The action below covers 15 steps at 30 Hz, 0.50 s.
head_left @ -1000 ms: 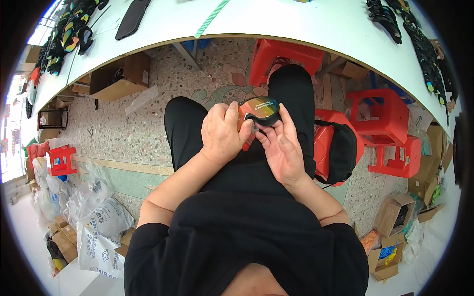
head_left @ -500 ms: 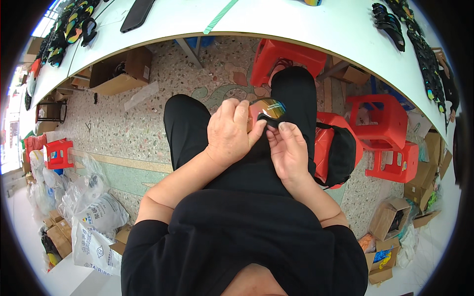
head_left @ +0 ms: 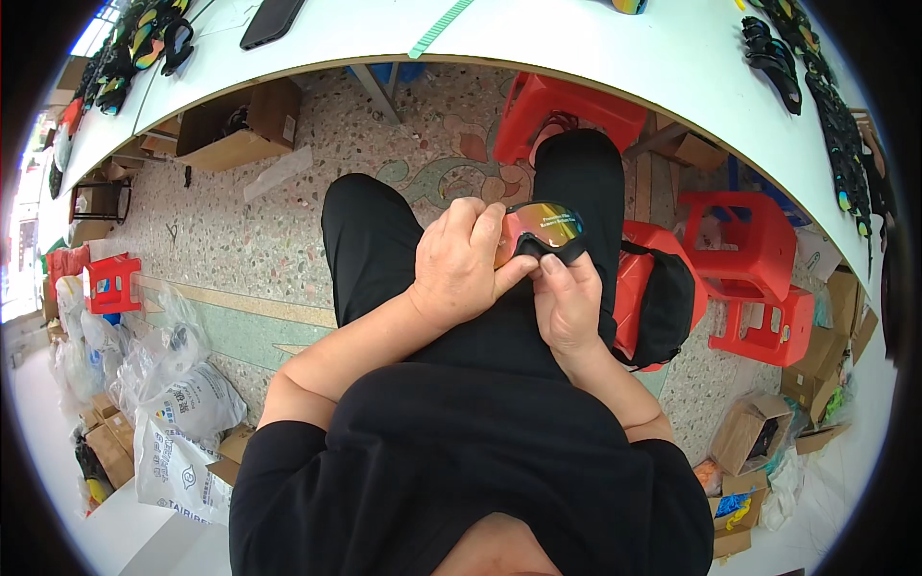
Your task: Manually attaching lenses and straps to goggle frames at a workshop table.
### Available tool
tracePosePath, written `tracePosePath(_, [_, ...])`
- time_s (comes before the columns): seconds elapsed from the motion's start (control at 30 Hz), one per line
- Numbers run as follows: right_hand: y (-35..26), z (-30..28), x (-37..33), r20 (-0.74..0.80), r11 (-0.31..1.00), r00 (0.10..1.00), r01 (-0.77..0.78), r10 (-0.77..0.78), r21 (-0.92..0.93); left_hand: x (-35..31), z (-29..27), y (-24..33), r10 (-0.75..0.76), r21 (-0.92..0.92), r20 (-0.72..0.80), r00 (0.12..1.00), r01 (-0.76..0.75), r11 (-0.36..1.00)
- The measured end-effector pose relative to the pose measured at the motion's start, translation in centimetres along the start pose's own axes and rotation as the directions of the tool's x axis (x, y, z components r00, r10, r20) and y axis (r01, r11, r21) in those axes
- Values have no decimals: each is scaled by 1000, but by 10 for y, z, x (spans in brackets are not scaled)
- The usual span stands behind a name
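Observation:
A pair of goggles [head_left: 549, 227] with a mirrored orange-green lens and a black frame is held above my lap, its lens facing up. My left hand [head_left: 463, 252] wraps around the left end, covering part of the lens, thumb at the lower edge. My right hand [head_left: 569, 300] pinches the lower rim near the nose notch with thumb and fingers. Both thumbs nearly meet there. What lies under the frame between the right fingers is hidden.
A white table [head_left: 355, 38] curves across the front, bearing a black phone [head_left: 272, 21], a green strip [head_left: 441, 27] and piles of goggles [head_left: 771, 62] at both ends. Red stools [head_left: 738, 240] and a black bag [head_left: 663, 305] stand right; plastic bags [head_left: 192, 403] lie left.
The goggles have shifted slightly right and turned so more of the lens shows. Both hands moved along with them, the right thumb now closer to the left one at the nose notch.

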State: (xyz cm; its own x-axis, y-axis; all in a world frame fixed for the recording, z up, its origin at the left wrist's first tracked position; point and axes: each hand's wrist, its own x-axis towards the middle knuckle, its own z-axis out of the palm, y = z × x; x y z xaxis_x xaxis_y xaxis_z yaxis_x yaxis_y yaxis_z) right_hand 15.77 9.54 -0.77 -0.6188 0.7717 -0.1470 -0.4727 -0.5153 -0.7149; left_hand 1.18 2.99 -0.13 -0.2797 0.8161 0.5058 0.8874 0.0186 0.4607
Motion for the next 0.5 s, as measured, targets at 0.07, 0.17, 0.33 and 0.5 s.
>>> tracePosePath(0.07, [4, -7, 0, -16, 986, 997, 75, -79, -152, -1, -1, 2, 19, -20, 18, 1000, -19, 1000])
tracePosePath(0.17, [6, -6, 3, -4, 958, 989, 142, -148, -251, -2, 0, 4, 40, -22, 11, 999, -40, 999])
tracePosePath(0.33, [5, -2, 4, -47, 958, 992, 103, -120, -266, -3, 0, 7, 42, -32, 15, 999, -41, 999])
tracePosePath(0.5, [6, 4, 6, -115, 975, 991, 45, -72, -219, -3, 0, 7, 46, -7, -12, 999, -46, 999])
